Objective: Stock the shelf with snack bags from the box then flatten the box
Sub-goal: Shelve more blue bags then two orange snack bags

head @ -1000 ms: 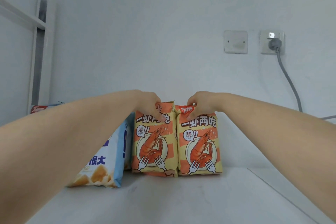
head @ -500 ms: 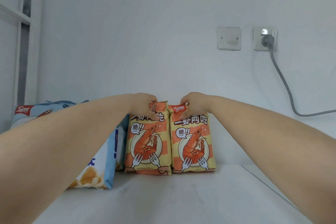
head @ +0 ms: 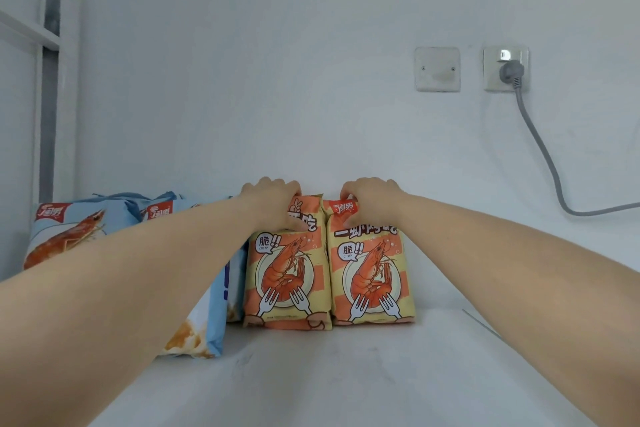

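Left hand (head: 273, 203): centre of frame, fingers curled over the top seal of the left orange prawn-snack bag (head: 285, 277), thumb pressed on the printed front. It grips the bag's upper edge.

Right hand (head: 370, 201): just right of centre, fingers curled likewise over the top seal of the right orange prawn-snack bag (head: 372, 277), holding it beside the red logo.

Orange bags, two: upright on the white shelf (head: 346, 374), side by side and touching along their inner edges, bases flat on the shelf surface. They stand near the rear wall; whether they touch it cannot be told. Each bag sits directly beneath its hand, which covers the top band.

Handling, judged: light, air-puffed film pouches, soft and yielding, with brittle contents and probably slick film. The best hold is the flat crimped top seal, as now. Squeezing the belly risks crushing the snacks. A bag may tip forward if let go off balance.

Blue prawn-snack bags (head: 65, 236): left of frame, leaning, partly hidden behind the left forearm. The nearest stands just beside the left orange bag.

Wall fittings, upper right of frame: blank wall plate (head: 437, 69); wall socket (head: 488, 80) with grey cable (head: 540, 149) trailing down and off the right edge.

Box: not in view.
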